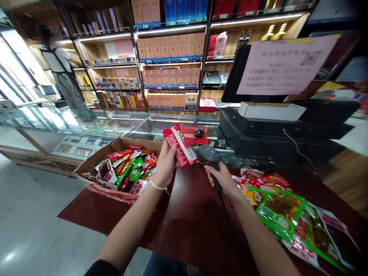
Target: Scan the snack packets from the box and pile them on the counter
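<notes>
My left hand (166, 164) is closed on a red snack packet (180, 146), held up with its white strip and barcode showing. My right hand (220, 175) wraps round the handle of a black barcode scanner (209, 153), lit by a small blue light. The scanner's head is close to the packet's barcode end, a small gap between them. Left of my left hand sits an open cardboard box (115, 193) full of red, green and white snack packets (135, 168). Right of my right hand lies a loose pile of larger snack packets (280, 212), partly behind my forearm.
A dark red counter top (184, 226) spreads below my hands. Behind it are a computer mouse (198, 132), a black checkout terminal (244, 132) with a pink notice (283, 69), and glass cases (115, 124). Shelves (172, 65) of boxes line the wall. Another person (61, 73) stands at far left.
</notes>
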### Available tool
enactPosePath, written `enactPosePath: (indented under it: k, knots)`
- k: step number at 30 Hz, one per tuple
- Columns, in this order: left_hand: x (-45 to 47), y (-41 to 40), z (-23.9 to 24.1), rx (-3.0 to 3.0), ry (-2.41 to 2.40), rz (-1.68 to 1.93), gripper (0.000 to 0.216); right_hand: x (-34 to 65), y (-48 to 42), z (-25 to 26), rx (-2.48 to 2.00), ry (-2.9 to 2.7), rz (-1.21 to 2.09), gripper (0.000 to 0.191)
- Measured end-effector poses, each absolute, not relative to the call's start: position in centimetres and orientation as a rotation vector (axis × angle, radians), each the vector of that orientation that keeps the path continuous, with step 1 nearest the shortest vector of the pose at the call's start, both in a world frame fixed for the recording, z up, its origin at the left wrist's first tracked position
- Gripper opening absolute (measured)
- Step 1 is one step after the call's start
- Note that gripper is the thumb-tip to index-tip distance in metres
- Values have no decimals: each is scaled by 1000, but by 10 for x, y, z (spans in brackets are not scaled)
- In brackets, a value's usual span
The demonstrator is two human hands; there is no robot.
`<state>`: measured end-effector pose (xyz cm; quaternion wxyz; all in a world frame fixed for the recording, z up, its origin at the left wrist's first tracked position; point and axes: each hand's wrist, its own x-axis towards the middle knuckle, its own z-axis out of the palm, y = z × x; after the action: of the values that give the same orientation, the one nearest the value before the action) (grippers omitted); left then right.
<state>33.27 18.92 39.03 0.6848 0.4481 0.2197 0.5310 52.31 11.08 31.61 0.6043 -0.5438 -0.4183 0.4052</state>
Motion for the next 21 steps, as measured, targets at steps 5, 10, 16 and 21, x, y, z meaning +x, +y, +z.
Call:
enactPosePath:
  k: [5,10,16,21]
  knots:
    - [382,154,308,853,466,1081,36,543,79,299,-1325,-913,810,35]
    - [406,173,226,624,494,1102,34,547,55,275,-1374,-852,854,36]
    - [405,192,198,511,503,1122,34,540,53,256,-1389,-868,906,34]
    - [403,192,200,523,519,1095,33,537,49,254,-1509,-972,953,40]
